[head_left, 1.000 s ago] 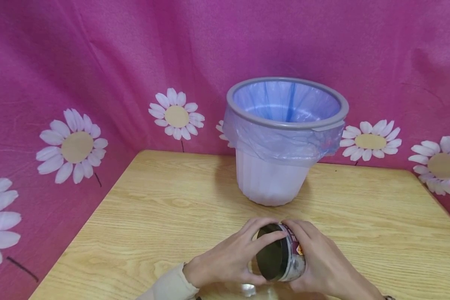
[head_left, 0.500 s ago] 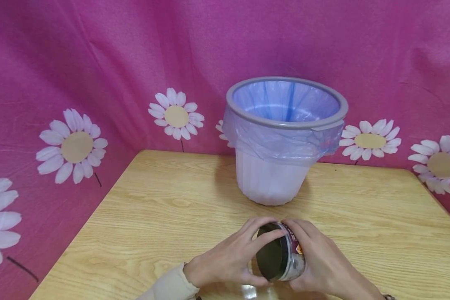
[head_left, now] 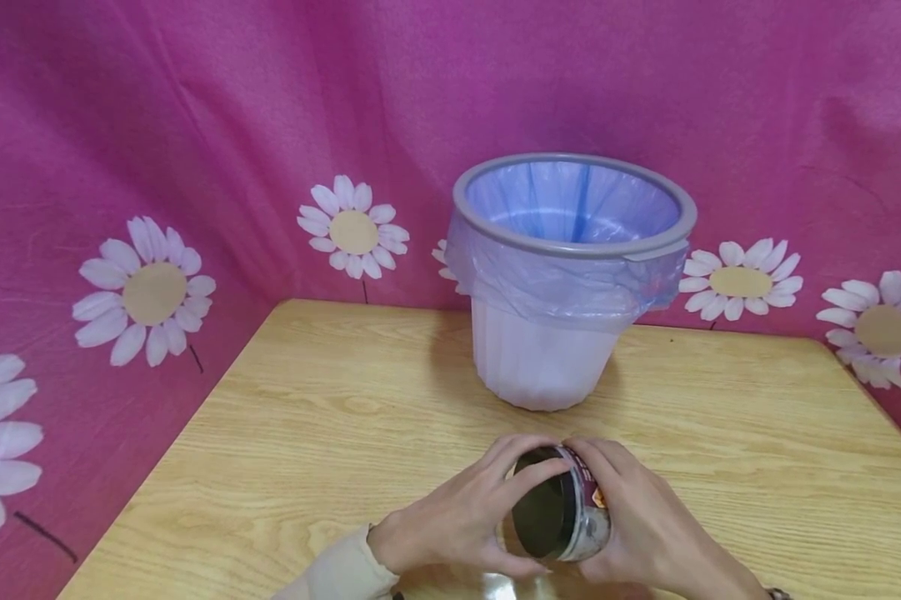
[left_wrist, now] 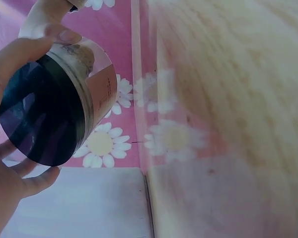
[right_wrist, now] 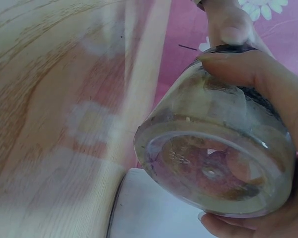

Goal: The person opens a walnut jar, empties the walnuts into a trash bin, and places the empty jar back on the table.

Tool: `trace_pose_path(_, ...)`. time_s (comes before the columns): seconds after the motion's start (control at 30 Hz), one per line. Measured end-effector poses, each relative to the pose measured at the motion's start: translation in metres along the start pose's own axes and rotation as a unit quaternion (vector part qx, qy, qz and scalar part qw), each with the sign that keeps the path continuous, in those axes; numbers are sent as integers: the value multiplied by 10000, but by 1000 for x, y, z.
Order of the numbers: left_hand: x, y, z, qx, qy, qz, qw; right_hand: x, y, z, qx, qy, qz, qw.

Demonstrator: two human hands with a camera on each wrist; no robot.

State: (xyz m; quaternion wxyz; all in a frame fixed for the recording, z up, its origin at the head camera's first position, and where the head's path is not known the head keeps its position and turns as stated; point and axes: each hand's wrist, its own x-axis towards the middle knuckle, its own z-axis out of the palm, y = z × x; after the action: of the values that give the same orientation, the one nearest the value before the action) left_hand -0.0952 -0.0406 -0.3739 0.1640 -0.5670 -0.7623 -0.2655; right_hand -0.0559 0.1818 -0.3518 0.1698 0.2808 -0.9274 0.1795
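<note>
Both hands hold a clear jar [head_left: 591, 537] tilted on its side above the near part of the table. It has a wide black lid [head_left: 543, 510] facing left and a dark red label. My left hand [head_left: 461, 510] grips the lid by its rim, fingers spread around the edge; the left wrist view shows the black lid [left_wrist: 44, 111] between thumb and fingers. Around the jar's body curls my right hand [head_left: 645, 517], its palm hiding much of the label. In the right wrist view the jar's transparent base [right_wrist: 208, 171] faces the camera. I cannot make out any contents.
A white bin [head_left: 543, 358] lined with a bluish plastic bag stands farther back on the wooden table [head_left: 330, 417], its grey-rimmed mouth facing up. Behind and to the left hangs a magenta curtain [head_left: 420, 83] with white daisies.
Almost nothing differs: both hands keep their hold on the jar and lid, with only a slight shift of the left hand's lower fingers at the rim. The bin stays put.
</note>
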Motion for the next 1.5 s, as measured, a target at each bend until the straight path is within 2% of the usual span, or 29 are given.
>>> trace_pose_path(0.13, 0, 0, 0, -33, -52, 171, 9998, 1, 0, 0, -38, 22, -76, 10000)
trace_pose_path(0.27, 1, 0, 0, 42, 51, 273, 9996, 1, 1, 1, -77, 95, -125, 9998)
trace_pose_path(0.6, 1, 0, 1, 34, 109, 218, 9997, 0, 1, 1, -91, 199, -197, 9996)
trace_pose_path(1.2, 2, 0, 0, 40, 206, 323, 9993, 0, 0, -2, 49, -181, 54, 9998)
trace_pose_path(1.5, 2, 0, 0, 106, 264, 306, 9991, 1, 1, 1, -94, 144, -193, 9997)
